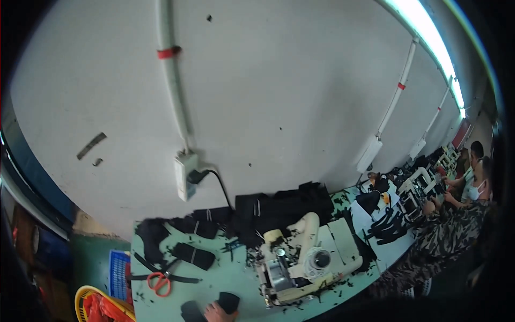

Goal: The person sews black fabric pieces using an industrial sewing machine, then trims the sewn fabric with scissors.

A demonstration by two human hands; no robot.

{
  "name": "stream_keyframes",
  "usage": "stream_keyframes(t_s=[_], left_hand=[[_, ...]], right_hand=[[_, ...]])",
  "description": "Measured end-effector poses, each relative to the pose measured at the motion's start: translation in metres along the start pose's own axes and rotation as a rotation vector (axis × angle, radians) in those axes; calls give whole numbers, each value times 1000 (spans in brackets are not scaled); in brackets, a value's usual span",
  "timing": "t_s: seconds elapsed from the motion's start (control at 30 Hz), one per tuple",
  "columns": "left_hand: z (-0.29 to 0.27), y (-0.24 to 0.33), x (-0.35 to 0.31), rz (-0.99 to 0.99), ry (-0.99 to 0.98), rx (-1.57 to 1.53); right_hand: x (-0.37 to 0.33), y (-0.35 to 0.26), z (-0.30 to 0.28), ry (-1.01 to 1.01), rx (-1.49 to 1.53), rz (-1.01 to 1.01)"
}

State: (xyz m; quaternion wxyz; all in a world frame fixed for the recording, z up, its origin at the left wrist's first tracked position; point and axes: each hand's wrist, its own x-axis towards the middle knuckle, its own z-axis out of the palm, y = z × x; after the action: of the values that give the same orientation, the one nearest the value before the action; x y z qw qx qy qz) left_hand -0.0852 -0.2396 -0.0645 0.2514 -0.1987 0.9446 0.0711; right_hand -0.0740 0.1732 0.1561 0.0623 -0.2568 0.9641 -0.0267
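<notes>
Only one of my hands shows, low at the picture's bottom edge; it looks like my left hand. Its fingers are bent against a small black fabric piece, which sticks up beside them; the lower edge cuts off the rest of the hand. Just to its left lies another dark fabric piece on the green table. Red-handled scissors rest farther left across a black strip. To the right of the hand stands a cream sewing machine. My right hand is out of view.
Black fabric bundles line the wall side of the table, with a tied bundle nearer. Scraps surround the machine. A yellow basket and blue crate stand at left. At right, people sit at other machines, one in a camouflage top.
</notes>
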Motion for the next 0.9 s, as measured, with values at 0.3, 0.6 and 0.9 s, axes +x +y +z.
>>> stream_keyframes(t_s=[0.3, 0.6, 0.9], left_hand=[[-58, 56, -25, -28, 146, -307], [-76, 47, -26, 6, 198, -461], [-68, 65, -29, -60, 161, -485]], right_hand=[[-1, -9, -7, -239, 192, 240], [25, 13, -26, -751, 795, 225], [17, 11, -42, -729, 508, 345]])
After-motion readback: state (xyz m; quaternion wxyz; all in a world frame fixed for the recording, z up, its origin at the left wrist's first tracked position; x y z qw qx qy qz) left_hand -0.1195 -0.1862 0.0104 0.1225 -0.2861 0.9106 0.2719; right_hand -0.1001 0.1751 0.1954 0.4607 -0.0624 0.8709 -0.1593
